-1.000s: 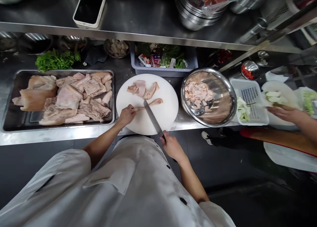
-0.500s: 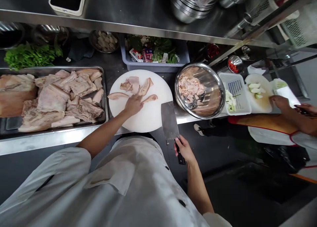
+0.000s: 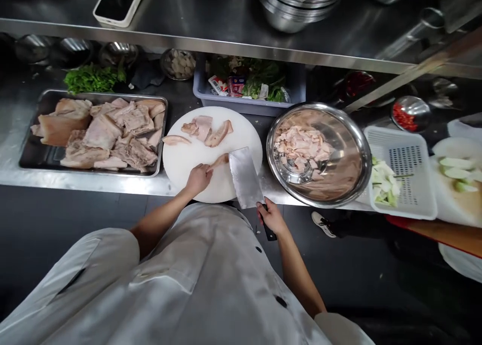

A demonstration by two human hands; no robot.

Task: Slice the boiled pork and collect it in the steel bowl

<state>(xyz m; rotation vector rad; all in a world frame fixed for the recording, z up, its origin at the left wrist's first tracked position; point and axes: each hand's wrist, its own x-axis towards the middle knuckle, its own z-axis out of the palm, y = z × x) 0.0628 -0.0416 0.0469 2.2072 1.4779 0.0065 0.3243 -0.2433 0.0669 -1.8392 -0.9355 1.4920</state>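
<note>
The left hand (image 3: 198, 180) apparently pinches a meat strip (image 3: 220, 160) on the board (image 3: 193, 155); the right hand (image 3: 271, 216) grips the cleaver (image 3: 244, 179) across the board's near-right edge.

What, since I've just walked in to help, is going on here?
A person's left hand holds a strip of meat on the round white cutting board, while the right hand grips a cleaver by its handle, blade at the strip's right end. Other meat pieces lie on the board. Larger chunks sit in the metal tray at left, and small pieces in the steel bowl at right.
</note>
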